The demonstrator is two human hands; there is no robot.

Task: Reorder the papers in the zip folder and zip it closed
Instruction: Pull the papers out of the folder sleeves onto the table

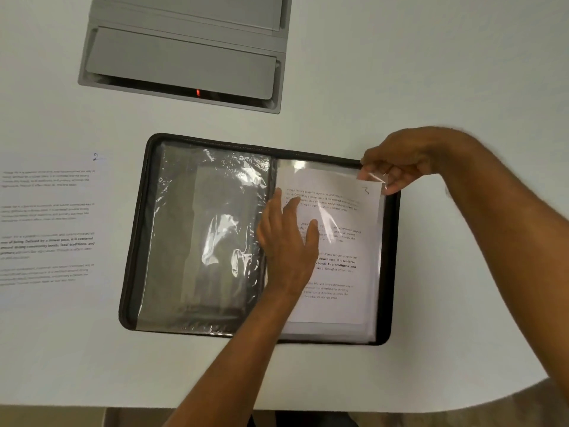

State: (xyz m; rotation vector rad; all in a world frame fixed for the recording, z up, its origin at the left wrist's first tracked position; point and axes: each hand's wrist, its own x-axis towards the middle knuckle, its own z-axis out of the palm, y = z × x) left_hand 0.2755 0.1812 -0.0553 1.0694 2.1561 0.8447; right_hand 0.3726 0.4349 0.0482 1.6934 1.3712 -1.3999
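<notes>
White table (431, 72) carries the open zip folder (135, 241) in the middle. Its right sleeve (377, 272) holds the paper marked 3 (335, 211), probably being slid in: the left hand (288, 241) presses flat, released, while the right hand (397, 166) pinches the sleeve corner open. Another paper marked 2 (46, 223) waits at the left.

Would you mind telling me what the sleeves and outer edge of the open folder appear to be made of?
The sleeves look like thin clear plastic film: glossy, wrinkled, with bright glare streaks. The folder's outer edge looks like dark fabric or faux leather with a zip track; blur leaves it open. The sheet marked 3 looks like plain matte printer paper.
</notes>
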